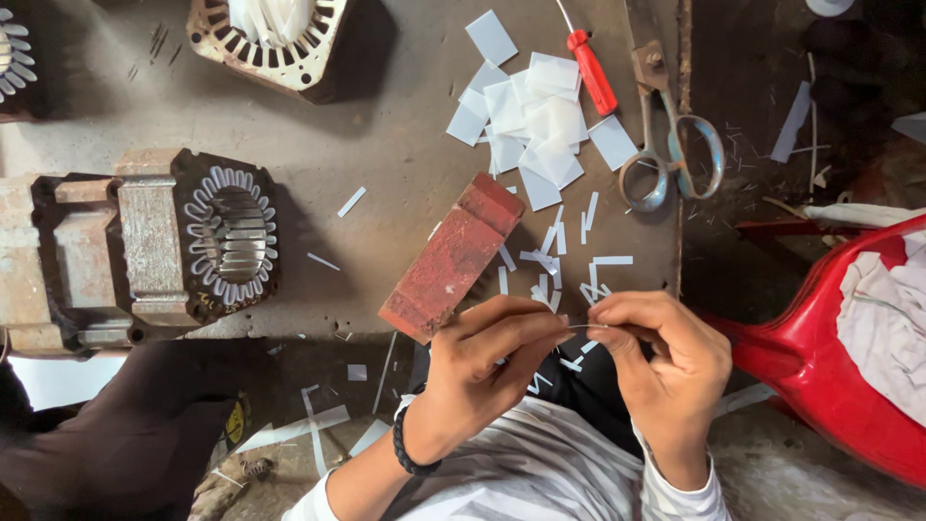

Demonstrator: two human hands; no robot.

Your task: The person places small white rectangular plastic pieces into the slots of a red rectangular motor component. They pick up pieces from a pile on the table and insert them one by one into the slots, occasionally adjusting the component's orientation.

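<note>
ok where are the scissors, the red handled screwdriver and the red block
scissors (672, 154), head view, on the pivot area above the finger loops
red handled screwdriver (592, 72), head view, middle of the red handle
red block (451, 259), head view, centre of its top face

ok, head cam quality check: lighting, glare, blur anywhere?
Head view: soft daylight, short shadows beside the red block. White paper pieces are nearly blown out. Top right corner falls dark. The left hand and right hand are sharp, and the thin strip between them is faint.
</note>
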